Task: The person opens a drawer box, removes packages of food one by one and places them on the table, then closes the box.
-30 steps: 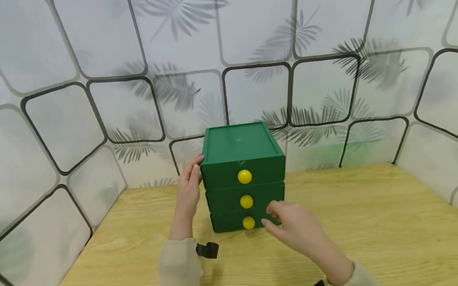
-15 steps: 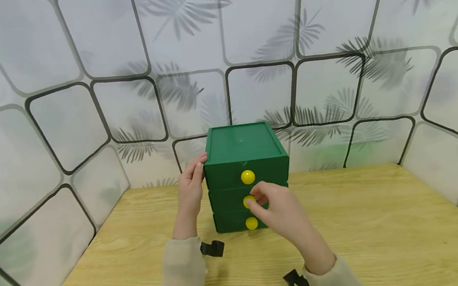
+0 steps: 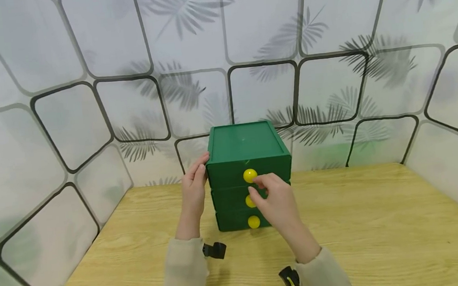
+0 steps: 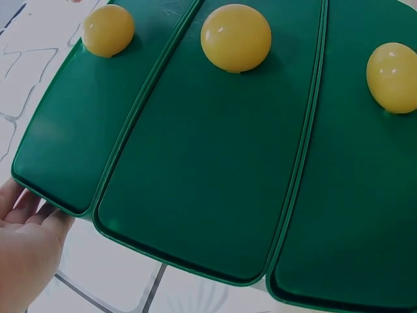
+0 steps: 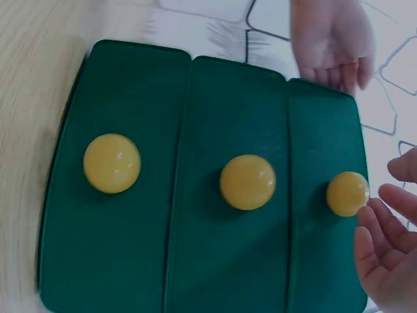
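Observation:
A small green drawer cabinet (image 3: 249,141) stands on the wooden table, its drawers all closed in a stack. Each drawer front carries a round yellow knob, among them the top knob (image 3: 250,175), the middle knob (image 4: 236,38) and the bottom knob (image 5: 112,163). My left hand (image 3: 194,191) rests along the cabinet's left side near the top, fingers fairly straight. My right hand (image 3: 279,202) is in front of the drawers, its fingers loosely bent and parted from the thumb. Its fingertips (image 5: 370,215) are right at the top knob, which they do not enclose.
The wooden table top (image 3: 383,220) spreads around the cabinet. Behind it and at both sides rises a pale wall covering (image 3: 261,94) with dark rounded outlines and leaf prints. Black straps (image 3: 215,251) show at both sleeve cuffs.
My right hand has moved up and left, from beside the bottom drawer, past the middle knob, to the top knob. My left hand stays on the cabinet's side. The whole view has shifted slightly.

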`<state>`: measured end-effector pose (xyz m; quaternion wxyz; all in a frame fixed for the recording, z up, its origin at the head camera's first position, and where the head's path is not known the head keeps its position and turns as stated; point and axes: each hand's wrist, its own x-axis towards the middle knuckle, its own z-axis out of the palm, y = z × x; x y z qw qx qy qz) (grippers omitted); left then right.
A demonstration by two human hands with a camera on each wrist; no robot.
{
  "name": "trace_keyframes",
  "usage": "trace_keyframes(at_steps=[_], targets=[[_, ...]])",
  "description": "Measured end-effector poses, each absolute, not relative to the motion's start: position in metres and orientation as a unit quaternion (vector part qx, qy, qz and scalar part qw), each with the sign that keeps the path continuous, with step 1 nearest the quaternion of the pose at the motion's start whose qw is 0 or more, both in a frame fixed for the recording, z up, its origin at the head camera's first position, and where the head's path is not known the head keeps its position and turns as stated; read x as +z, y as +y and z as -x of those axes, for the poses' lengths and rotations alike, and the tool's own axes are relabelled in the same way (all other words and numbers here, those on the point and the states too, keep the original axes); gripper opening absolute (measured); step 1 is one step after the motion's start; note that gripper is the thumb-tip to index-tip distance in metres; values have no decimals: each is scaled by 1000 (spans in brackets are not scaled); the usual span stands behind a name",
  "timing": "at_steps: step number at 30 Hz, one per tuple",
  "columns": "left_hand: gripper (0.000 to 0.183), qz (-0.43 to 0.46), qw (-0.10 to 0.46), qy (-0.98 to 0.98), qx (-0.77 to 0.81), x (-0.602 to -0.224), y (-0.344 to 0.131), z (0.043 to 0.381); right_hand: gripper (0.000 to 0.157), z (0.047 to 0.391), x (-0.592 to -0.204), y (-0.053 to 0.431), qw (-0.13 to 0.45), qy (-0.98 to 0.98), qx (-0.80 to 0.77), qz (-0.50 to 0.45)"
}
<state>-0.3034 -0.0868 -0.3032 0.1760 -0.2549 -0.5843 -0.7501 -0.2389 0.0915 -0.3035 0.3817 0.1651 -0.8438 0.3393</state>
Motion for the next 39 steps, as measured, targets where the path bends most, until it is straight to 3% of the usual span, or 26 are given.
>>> trace_keyframes(at_steps=[39], targets=[[36, 259, 153, -562, -771, -304, -93, 308, 32, 277, -320, 82, 503, -805, 239, -205]])
